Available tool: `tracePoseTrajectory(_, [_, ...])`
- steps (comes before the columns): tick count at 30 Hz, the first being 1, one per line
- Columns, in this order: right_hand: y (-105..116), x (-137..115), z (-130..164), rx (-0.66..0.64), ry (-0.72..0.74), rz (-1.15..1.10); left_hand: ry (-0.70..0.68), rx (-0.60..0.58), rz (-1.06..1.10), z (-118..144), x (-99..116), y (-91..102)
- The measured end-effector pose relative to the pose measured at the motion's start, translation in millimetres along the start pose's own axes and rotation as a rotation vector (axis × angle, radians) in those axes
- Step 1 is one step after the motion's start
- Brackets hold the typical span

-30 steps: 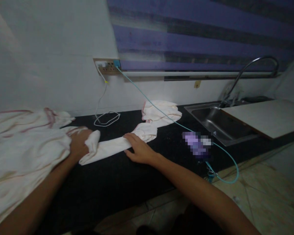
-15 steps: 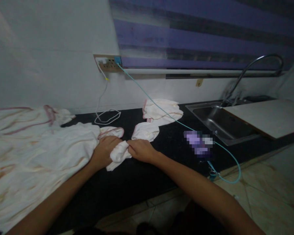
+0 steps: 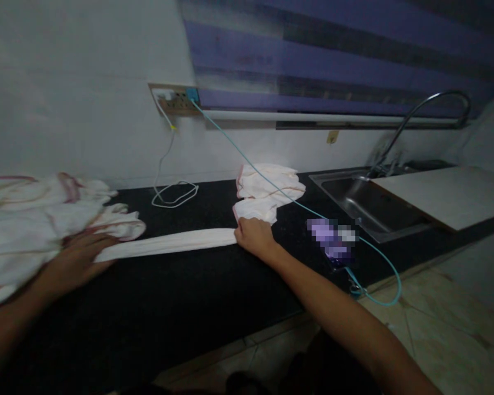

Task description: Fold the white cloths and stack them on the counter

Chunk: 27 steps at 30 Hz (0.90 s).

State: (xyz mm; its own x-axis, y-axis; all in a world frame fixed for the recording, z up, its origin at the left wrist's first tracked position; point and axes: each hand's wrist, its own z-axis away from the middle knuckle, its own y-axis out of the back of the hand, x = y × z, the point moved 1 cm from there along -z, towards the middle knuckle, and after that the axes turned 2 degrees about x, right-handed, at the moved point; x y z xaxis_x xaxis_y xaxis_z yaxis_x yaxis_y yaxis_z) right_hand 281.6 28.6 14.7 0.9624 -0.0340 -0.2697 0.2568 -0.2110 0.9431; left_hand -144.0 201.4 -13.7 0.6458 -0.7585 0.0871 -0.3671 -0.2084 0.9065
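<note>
A white cloth (image 3: 173,243) with pink edging is pulled into a long narrow band above the black countertop (image 3: 168,307). My left hand (image 3: 80,255) grips its left part, close to a large heap of white cloth (image 3: 33,219) with pink trim and brownish marks. At the other end, my right hand (image 3: 255,237) is closed in a fist around the cloth. Just behind that fist lies the cloth's bunched end (image 3: 257,208), and it touches or overlaps another white cloth piece (image 3: 267,181) with a pink border. Which folds belong to which piece I cannot tell.
A teal cable (image 3: 239,148) runs from the wall socket (image 3: 175,101) across the counter to a pixelated purple object (image 3: 329,238). A white cable (image 3: 175,195) lies coiled near the wall. To the right are a steel sink (image 3: 379,236), a faucet (image 3: 411,118) and a pale board (image 3: 448,192).
My hands have moved apart, the left one far to the left and the right one slightly right. The bunched cloth between them is now stretched long. The large heap has shifted left.
</note>
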Motion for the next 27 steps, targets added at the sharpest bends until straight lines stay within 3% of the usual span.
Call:
tracePoseTrajectory(2, [-1.7, -11.9, 2.5, 0.077, 0.098, -0.06, 0.027, 0.026, -0.018, -5.6, 11.8, 4.7])
tracePoseTrajectory(5, [-5.8, -34.1, 10.0, 0.182, 0.363, -0.241, 0.035, 0.048, -0.036, -21.9, 48.9, 8.2])
tracePoseTrajectory(8, [-13.6, -48.3, 16.7, 0.197, 0.582, -0.429, -0.014, 0.09, -0.017, -37.1, 88.0, 7.4])
tracePoseTrajectory(10, [-20.5, -51.3, 18.0, 0.188, 0.637, -0.51, -0.108, 0.119, 0.039, -43.6, 112.7, 3.0])
tracePoseTrajectory(14, [-31.5, -49.7, 15.3, 0.091, 0.622, -0.569, -0.36, 0.162, 0.191, -50.1, 164.9, -12.2])
tracePoseTrajectory(18, [-30.2, -43.6, 12.8, -0.095, 0.549, -0.447, -0.363, 0.08, 0.203, -52.9, 200.2, -21.5])
tracePoseTrajectory(22, [-21.4, -34.4, 11.3, -0.094, 0.426, -0.279, -0.36, 0.016, 0.088, -50.4, 201.4, -20.7])
tracePoseTrajectory(27, [-19.1, -28.7, 9.1, -0.056, 0.351, -0.255, -0.307, -0.093, -0.055, -42.1, 191.5, -23.8])
